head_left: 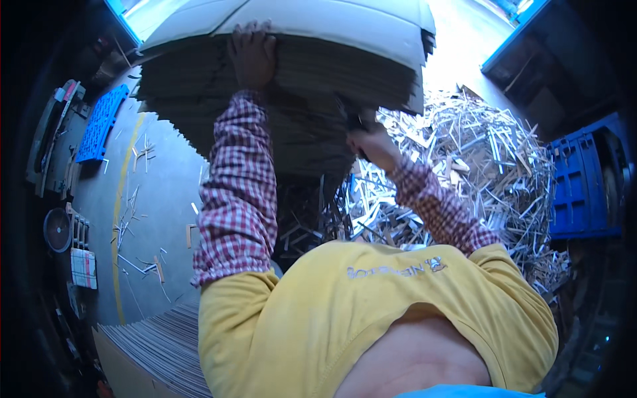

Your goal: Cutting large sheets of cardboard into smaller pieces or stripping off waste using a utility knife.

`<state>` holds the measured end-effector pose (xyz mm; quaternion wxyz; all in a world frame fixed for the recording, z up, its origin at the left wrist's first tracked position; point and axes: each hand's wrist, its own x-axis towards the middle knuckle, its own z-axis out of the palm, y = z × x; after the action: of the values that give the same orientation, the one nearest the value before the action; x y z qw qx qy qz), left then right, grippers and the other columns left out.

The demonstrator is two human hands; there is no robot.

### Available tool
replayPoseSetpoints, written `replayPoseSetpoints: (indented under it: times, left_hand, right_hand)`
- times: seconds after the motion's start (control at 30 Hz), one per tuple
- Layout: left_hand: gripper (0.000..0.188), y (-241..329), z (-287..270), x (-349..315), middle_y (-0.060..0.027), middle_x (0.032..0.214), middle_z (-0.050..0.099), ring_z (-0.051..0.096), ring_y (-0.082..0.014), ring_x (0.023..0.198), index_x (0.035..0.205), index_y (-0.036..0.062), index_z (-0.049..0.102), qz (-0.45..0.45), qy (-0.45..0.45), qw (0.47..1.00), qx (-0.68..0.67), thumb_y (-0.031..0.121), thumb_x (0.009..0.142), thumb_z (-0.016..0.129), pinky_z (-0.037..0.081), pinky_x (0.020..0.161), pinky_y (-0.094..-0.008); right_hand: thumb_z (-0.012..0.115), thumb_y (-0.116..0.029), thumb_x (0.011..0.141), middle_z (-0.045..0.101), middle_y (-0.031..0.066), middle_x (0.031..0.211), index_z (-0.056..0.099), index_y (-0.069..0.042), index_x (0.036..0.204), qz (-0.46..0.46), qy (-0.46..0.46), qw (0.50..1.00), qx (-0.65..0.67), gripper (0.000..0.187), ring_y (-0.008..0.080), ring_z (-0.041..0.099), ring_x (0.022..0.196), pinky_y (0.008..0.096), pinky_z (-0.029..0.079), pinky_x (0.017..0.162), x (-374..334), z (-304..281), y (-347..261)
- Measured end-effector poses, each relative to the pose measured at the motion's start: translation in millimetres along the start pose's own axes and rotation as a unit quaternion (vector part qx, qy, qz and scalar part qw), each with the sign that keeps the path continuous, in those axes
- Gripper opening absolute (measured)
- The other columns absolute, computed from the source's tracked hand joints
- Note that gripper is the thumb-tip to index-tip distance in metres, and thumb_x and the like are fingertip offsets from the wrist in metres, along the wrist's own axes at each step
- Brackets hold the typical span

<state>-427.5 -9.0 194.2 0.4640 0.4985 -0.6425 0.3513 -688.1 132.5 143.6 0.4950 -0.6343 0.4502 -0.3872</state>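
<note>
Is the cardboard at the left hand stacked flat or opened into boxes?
Stacked flat: the cardboard shows many layered edges below its pale top sheet.

Head view: worn on the head, upright, looking steeply down and forward
Yellow shirt (265,331): nearest, filling the lower middle, seen from above
Left hand (253,58) and right hand (377,144): farther forward, in the upper half
Sheet stack (325,63): ahead, cut by the top edge
Floor (166,192): farther below, showing at the left

Arms (239,179) forward, right fingers (359,140) curled
</note>
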Motion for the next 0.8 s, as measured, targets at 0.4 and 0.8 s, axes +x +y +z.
replayPoseSetpoints:
  times: [0.4, 0.8]
  left_hand:
    - [0.034, -6.8, 0.7, -3.3, -0.0093, 0.119, 0.042, 0.03, -0.0334, 0.115, 0.114, 0.0185, 0.047, -0.004, -0.027, 0.999, -0.04, 0.032, 0.084, 0.042, 0.022, 0.093, -0.0521]
    - [0.037, -6.5, -3.7, 7.5, -0.0076, 0.123, 0.04, 0.029, -0.0333, 0.116, 0.118, 0.0215, 0.044, -0.007, -0.038, 0.997, -0.063, 0.037, 0.085, 0.041, 0.023, 0.093, -0.0503]
  right_hand:
    - [0.055, -0.025, 0.072, 0.05, 0.0078, 0.049, 0.055, 0.004, 0.062, 0.26, -0.039, 0.955, -0.134, 0.03, 0.0133, 0.049, 0.042, 0.029, 0.039, 0.04, -66.3, -31.5, 109.2]
    - [0.06, -0.036, 0.071, 0.057, 0.0044, 0.063, 0.064, 0.0, 0.077, 0.074, -0.164, 0.976, -0.124, 0.037, 0.0106, 0.049, 0.057, 0.0262, 0.036, 0.05, 11.4, -20.5, -32.7]
